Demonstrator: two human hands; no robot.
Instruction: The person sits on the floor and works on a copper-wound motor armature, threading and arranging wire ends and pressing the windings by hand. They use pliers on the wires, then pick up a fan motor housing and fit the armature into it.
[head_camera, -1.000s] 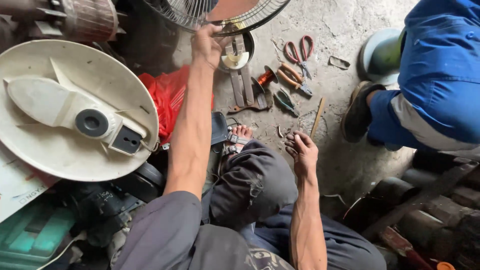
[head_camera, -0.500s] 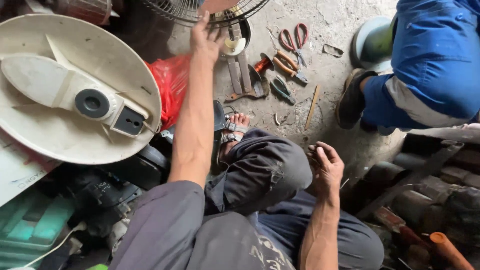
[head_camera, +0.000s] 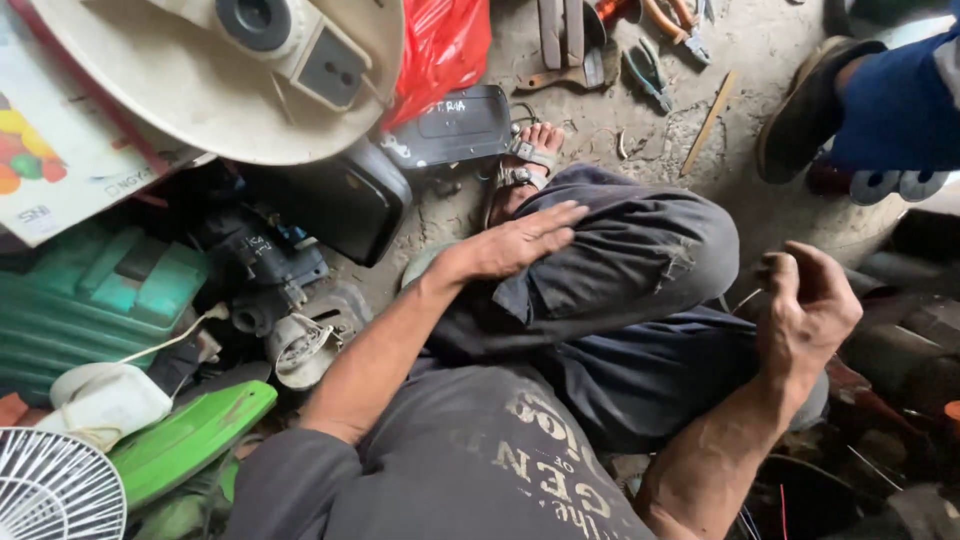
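left hand (head_camera: 515, 243) lies flat on the bent knee (head_camera: 640, 250), fingers (head_camera: 560, 215) stretched and slightly spread, palm down on the grey trouser cloth, gripping nothing. right hand (head_camera: 805, 305) is raised beside the thigh, fingers curled into a loose fist; cannot tell if it encloses anything. pliers (head_camera: 648, 72) lie well apart on the concrete beyond the sandalled foot (head_camera: 525, 160).
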